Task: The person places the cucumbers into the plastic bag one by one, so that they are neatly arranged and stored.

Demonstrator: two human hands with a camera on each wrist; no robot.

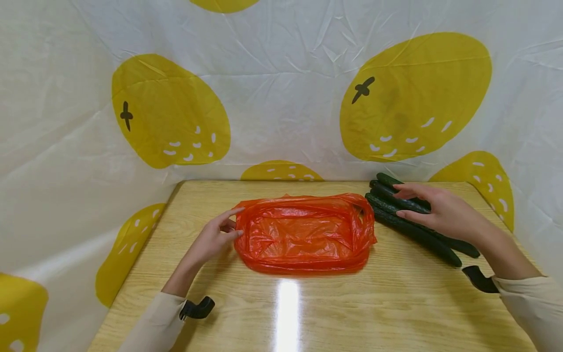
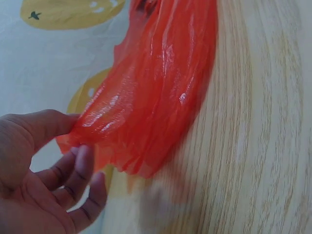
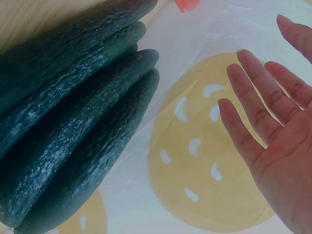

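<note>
A thin red plastic bag, crumpled and spread into a rough rectangle with its middle opened out, lies on the wooden table. My left hand pinches its left edge, and in the left wrist view the red film passes between thumb and fingers. To the right of the bag lies a bundle of several dark green cucumbers, side by side and slanting toward me. Over them hovers my right hand, its fingers spread apart and holding nothing. The right wrist view shows that palm away from the cucumbers.
The light wood table ends at a white cloth with yellow fruit prints, which hangs behind it and along both sides. Black curved pieces stick out from both sleeve cuffs. A bright light reflection crosses the table's front.
</note>
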